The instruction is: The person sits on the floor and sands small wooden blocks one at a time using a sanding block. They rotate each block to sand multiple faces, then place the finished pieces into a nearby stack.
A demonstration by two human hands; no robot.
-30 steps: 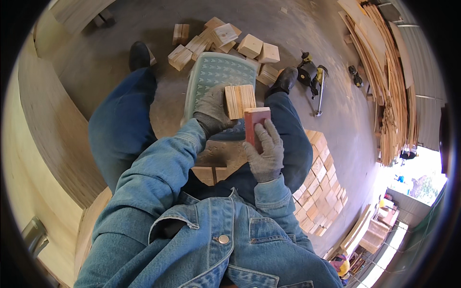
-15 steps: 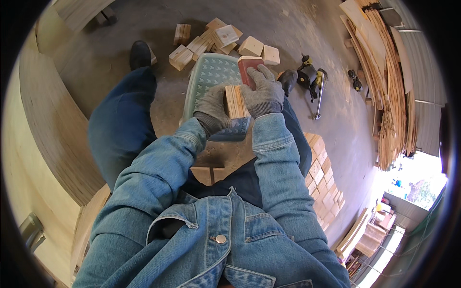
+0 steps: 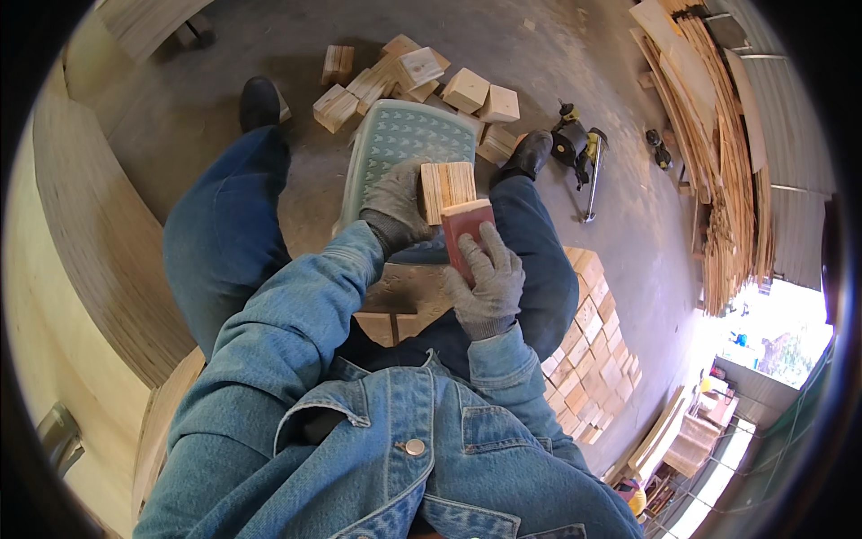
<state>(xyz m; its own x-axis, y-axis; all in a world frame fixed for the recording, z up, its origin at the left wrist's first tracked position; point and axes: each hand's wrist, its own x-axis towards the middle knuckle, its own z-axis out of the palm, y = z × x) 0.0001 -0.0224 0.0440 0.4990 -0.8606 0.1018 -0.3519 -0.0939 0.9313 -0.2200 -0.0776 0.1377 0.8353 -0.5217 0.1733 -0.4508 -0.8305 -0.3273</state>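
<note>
— Where's the wood block (image 3: 447, 189)?
— Pinched in the gloved left hand (image 3: 395, 205), its layered face up, long axis running away from the hand sideways.
— And the right hand (image 3: 485, 280)?
— Fingers curled around a red sanding block (image 3: 467, 232), pressed against the wood block's near edge. Its underside is hidden.

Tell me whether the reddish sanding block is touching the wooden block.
Touching. The head view shows the reddish sanding block, in the right hand, lying against the lower edge of the wooden block.
</note>
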